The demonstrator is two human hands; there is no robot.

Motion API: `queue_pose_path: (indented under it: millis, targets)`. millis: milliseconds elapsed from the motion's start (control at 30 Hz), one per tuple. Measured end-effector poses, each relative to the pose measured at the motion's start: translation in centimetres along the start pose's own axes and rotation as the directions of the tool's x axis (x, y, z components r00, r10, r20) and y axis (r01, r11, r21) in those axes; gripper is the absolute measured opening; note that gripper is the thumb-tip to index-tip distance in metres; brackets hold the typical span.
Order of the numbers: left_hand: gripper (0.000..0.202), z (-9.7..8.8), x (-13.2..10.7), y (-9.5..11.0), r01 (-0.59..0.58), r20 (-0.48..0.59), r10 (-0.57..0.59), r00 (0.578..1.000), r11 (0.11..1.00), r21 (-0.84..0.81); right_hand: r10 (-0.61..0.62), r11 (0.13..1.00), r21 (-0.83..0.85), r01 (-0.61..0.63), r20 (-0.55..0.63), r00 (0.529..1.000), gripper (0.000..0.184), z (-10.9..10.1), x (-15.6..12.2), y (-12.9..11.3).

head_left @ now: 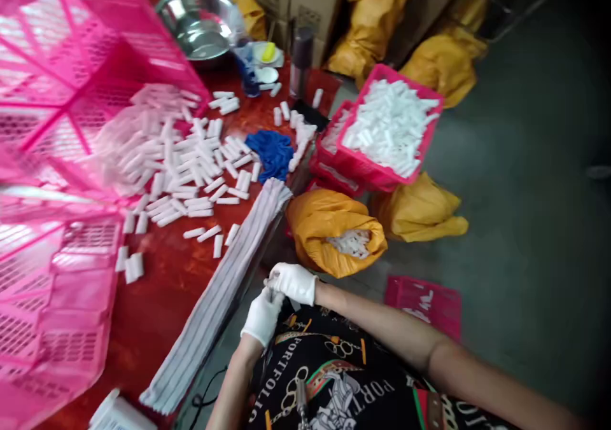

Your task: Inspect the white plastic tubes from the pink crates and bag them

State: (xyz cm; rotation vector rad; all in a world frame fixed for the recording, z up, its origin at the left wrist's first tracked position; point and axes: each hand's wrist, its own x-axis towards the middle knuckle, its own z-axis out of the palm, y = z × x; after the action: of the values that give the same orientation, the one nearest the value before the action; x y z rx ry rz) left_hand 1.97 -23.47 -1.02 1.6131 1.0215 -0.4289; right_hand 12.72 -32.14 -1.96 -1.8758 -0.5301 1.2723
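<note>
Both my hands wear white gloves and meet just below the table's edge, over my lap. My left hand (261, 315) is closed, its fingers pinched against the right one. My right hand (293, 282) is closed too, gripping a small item together with the left; what it is I cannot make out. A heap of small white tubes (184, 159) lies on the red table (157, 290) to the upper left of my hands. A striped grey-white cloth (224, 296) runs along the table's near edge beside my left hand.
Pink plastic crates (62, 163) fill the left side. A pink basket of white tubes (389, 128) stands at the right, with yellow sacks (334, 226) around it, one open and holding tubes. A blue cloth (273, 151), a steel bowl (200, 23) and cardboard boxes lie at the back.
</note>
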Motion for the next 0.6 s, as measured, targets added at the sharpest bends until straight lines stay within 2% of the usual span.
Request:
queue_pose_path:
  millis: [67,133,267,333,433,567,600]
  targets:
    - [0.043,0.8,0.2,0.1,0.041,0.103,-0.032,0.994,0.996,-0.079,0.016,0.999,0.028,-0.015,-0.032,0.999,0.027,-1.1,-0.6,0.4]
    - [0.053,1.4,0.6,0.2,0.034,0.162,-0.016,0.987,0.993,-0.110,0.033,0.998,0.063,-0.029,-0.061,0.998,0.027,-1.9,-1.2,0.9]
    - [0.057,2.7,1.2,0.2,-0.005,0.189,0.001,0.982,1.000,0.020,0.098,0.987,0.144,-0.075,-0.161,0.982,0.027,-2.4,-2.4,3.0]
    - [0.056,3.2,1.4,-0.1,-0.029,0.199,0.006,0.980,0.993,0.112,0.142,0.980,0.171,-0.101,-0.249,0.958,0.028,-2.4,-3.2,4.6]
    - [0.050,3.5,1.5,-0.5,-0.107,0.218,0.054,0.974,0.965,0.238,0.279,0.945,0.277,-0.172,-0.414,0.867,0.028,-2.1,-4.9,7.6]
    - [0.040,2.5,1.5,-1.0,-0.189,0.191,0.126,0.973,0.914,0.358,0.437,0.873,0.444,-0.200,-0.534,0.724,0.032,-1.1,-9.3,12.7]
    - [0.039,2.1,1.5,-1.3,-0.205,0.188,0.143,0.972,0.907,0.369,0.482,0.845,0.508,-0.170,-0.585,0.652,0.030,-0.5,-10.7,14.0]
